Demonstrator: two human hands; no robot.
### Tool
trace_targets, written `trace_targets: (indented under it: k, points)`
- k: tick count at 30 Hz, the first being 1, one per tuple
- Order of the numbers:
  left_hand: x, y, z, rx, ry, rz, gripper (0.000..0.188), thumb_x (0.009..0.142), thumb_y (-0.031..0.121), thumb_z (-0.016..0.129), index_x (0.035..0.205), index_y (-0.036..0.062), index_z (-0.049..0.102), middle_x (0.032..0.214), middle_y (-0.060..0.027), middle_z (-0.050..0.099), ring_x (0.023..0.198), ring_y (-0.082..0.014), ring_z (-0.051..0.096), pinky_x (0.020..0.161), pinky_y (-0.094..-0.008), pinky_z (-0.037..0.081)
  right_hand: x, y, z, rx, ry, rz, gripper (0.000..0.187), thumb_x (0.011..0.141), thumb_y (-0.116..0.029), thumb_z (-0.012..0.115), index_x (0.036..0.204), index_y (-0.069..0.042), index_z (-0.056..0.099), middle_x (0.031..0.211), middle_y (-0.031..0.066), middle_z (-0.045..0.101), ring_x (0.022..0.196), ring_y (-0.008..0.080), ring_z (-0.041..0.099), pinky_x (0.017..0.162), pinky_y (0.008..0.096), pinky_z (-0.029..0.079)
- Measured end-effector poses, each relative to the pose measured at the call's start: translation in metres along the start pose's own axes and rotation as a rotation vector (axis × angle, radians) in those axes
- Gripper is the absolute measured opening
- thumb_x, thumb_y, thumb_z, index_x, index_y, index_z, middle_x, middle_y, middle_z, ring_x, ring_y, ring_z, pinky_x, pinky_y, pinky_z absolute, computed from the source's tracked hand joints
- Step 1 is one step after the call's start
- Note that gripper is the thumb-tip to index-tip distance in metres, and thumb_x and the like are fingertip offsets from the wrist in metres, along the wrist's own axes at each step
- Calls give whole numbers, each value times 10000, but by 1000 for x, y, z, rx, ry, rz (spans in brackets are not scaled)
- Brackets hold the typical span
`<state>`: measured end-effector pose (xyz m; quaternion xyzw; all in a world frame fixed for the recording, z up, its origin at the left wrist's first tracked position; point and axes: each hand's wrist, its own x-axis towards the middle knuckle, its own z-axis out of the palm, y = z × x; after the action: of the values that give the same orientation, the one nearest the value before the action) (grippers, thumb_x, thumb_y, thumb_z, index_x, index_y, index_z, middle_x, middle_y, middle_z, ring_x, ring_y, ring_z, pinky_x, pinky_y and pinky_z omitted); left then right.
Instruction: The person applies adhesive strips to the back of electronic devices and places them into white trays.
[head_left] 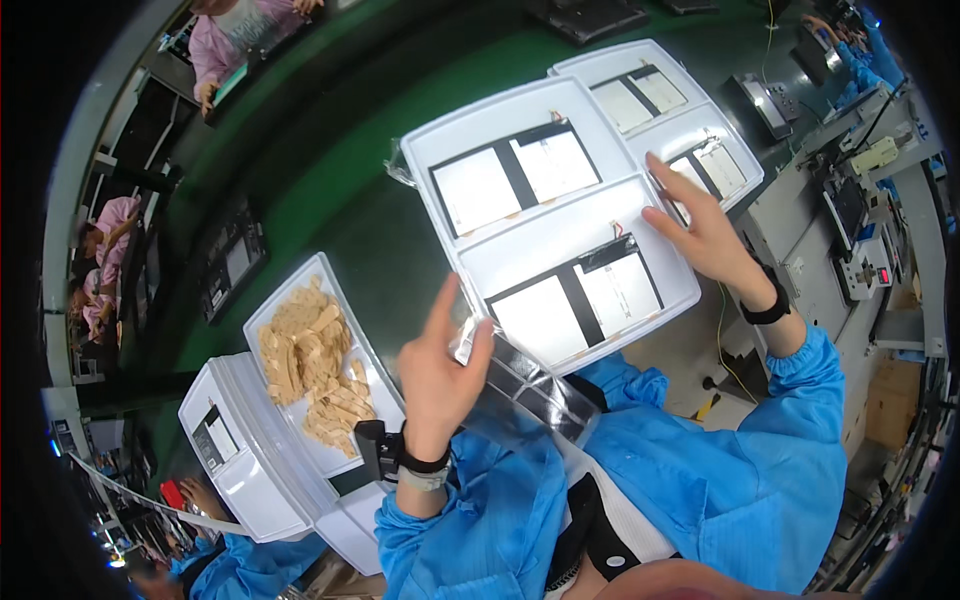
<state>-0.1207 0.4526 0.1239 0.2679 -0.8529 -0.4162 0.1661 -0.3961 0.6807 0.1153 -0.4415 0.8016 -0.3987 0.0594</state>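
Note:
In front of me lies a white two-compartment plastic tray (470, 245). Each compartment holds a flat battery pack with white cells and black strips, a far one (515, 175) and a near one (575, 305). My left hand (440, 375) is at the tray's left side, index finger and thumb stretched apart. My right hand (705, 235) reaches over the right rim, its thumb and index finger spread above the tray. Neither hand visibly grips anything; the remaining fingers are partly hidden. Beneath my left hand lies a clear plastic compartment tray (545, 395).
A second white tray (650, 145) with similar packs lies behind at the right. Left stands a white bin (335, 285) of tan crumpled strips, beside stacked white trays (250, 490). Dark devices (235, 260) lie on the green table (350, 190). Other people work around it.

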Motion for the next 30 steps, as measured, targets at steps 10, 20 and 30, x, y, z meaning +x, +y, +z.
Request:
trace_targets:
  k: [10, 20, 30]
  points:
    - [-19, -9, 21, -33, 45, 109, 800, 906, 154, 764, 1569, -37, 361, 528, -63, 561, 448, -69, 490, 469, -249, 375, 8, -9, 12, -207, 175, -93, 448, 941, 14, 580, 1388, 41, 589, 1382, 235, 632, 1327, 408, 573, 1126, 424, 434]
    - [-13, 18, 25, -281, 66, 330, 808, 886, 56, 759, 1584, -17, 358, 581, 8, 500, 500, -36, 406, 483, -205, 335, 36, 11, -42, 658, 57, 261, 541, 976, -55, 651, 1489, 2, 488, 1291, 138, 674, 1067, 141, 681, 903, 264, 559]
    - [-5, 5, 26, -600, -110, 161, 157, 955, 30, 683, 1108, 8, 654, 643, 54, 482, 610, -11, 385, 566, -209, 290, 64, 145, -148, 633, 122, 270, 515, 976, -92, 671, 1470, -14, 552, 1362, 74, 661, 1168, 125, 640, 1011, 259, 505]
